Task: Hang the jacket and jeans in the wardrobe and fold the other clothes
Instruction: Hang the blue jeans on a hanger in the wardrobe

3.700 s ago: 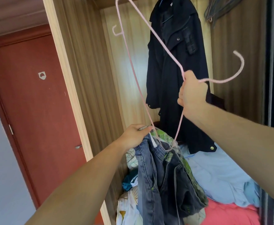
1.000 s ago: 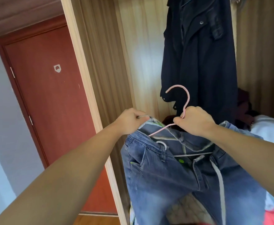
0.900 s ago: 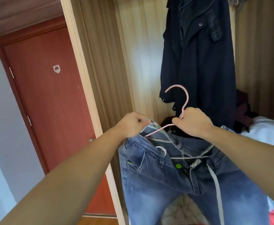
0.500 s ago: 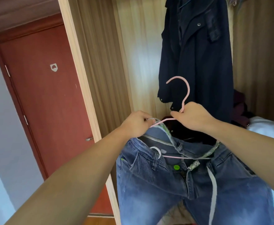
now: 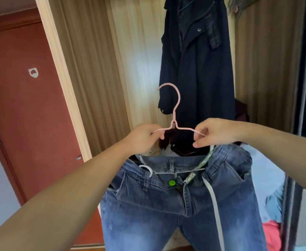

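- The jeans hang nearest, waist up, directly below the pink hanger, whose lower bar runs through the waistband.
- The left hand has its grip pinching the hanger's left shoulder; the right hand pinches its right shoulder.
- Behind the hanger, the dark jacket hangs inside the wardrobe.

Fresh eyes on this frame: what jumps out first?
Front and centre, a pink hanger is held up with its hook upward, the left hand and right hand each pinching one shoulder. The blue jeans drape below them, filling the lower middle. Behind, a dark jacket already hangs in the wardrobe, with a red door at left.
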